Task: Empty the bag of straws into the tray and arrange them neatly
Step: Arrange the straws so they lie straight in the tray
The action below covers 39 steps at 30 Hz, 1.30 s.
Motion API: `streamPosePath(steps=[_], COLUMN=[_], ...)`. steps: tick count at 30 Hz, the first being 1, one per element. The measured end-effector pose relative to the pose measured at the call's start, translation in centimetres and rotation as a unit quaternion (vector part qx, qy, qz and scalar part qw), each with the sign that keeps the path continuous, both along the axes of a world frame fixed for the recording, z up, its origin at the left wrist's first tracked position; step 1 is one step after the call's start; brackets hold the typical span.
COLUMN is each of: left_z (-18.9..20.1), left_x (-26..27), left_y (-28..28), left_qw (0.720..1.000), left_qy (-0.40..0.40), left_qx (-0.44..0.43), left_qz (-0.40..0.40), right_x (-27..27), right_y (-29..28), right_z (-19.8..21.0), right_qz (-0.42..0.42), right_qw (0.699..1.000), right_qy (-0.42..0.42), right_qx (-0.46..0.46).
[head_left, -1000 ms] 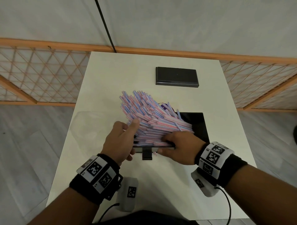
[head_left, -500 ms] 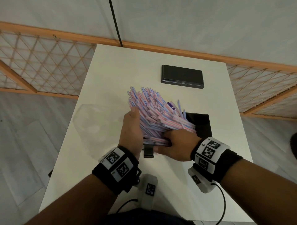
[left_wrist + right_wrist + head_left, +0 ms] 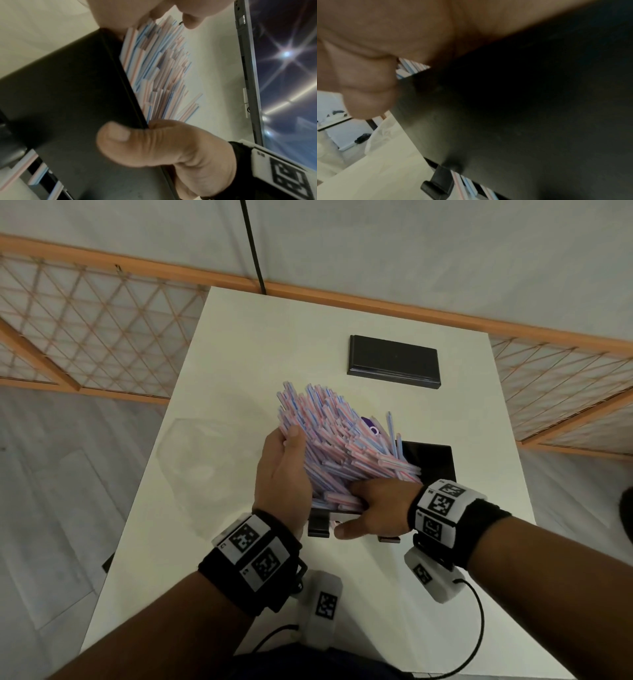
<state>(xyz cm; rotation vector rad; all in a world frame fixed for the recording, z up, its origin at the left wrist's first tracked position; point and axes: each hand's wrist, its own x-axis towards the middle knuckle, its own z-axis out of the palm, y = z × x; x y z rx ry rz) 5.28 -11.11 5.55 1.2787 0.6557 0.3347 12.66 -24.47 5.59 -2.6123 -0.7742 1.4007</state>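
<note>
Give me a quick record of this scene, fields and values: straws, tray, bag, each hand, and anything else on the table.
straws: pink and blue striped pile heaped in the tray, fanned out unevenly, ends sticking past the rim
tray: black, right part bare
bag: clear plastic, empty, lying flat left of the tray
left hand: flat against the left side of the pile
right hand: at the near edge of the tray, fingers into the straws
other: black rectangular lid-like object at the far end of the table
</note>
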Motion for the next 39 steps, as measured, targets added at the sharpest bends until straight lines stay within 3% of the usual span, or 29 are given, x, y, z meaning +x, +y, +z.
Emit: streamPosePath(steps=[4, 11, 17, 27, 32, 39], left_z=[-0.1, -0.5, -0.5, -0.8, -0.7, -0.9], left_x=[0.2, 0.2, -0.1, -0.4, -0.3, -0.6], left_y=[0.1, 0.5, 0.2, 0.7, 0.7, 1.1], left_qw=[0.998, 0.999, 0.999, 0.997, 0.999, 0.996], left_qy=[-0.008, -0.025, -0.031, -0.034, -0.037, -0.029], left_qx=[-0.046, 0.0, 0.002, -0.049, -0.015, -0.056], left_qz=[0.039, 0.024, 0.02, 0.04, 0.028, 0.071], right_x=[0.2, 0.7, 1.3, 0.5, 0.5, 0.5], right_y=[0.5, 1.1, 2.3, 3.0, 2.8, 2.1], right_z=[-0.3, 1.0, 2.0, 1.2, 0.1, 0.7], right_qz=[0.001, 0.017, 0.091, 0.042, 0.04, 0.023], right_qw=[1.0, 0.999, 0.993, 0.999, 0.997, 0.999], right_qy=[0.007, 0.034, 0.027, 0.032, 0.045, -0.011], right_qx=[0.0, -0.026, -0.07, -0.007, 0.04, 0.046])
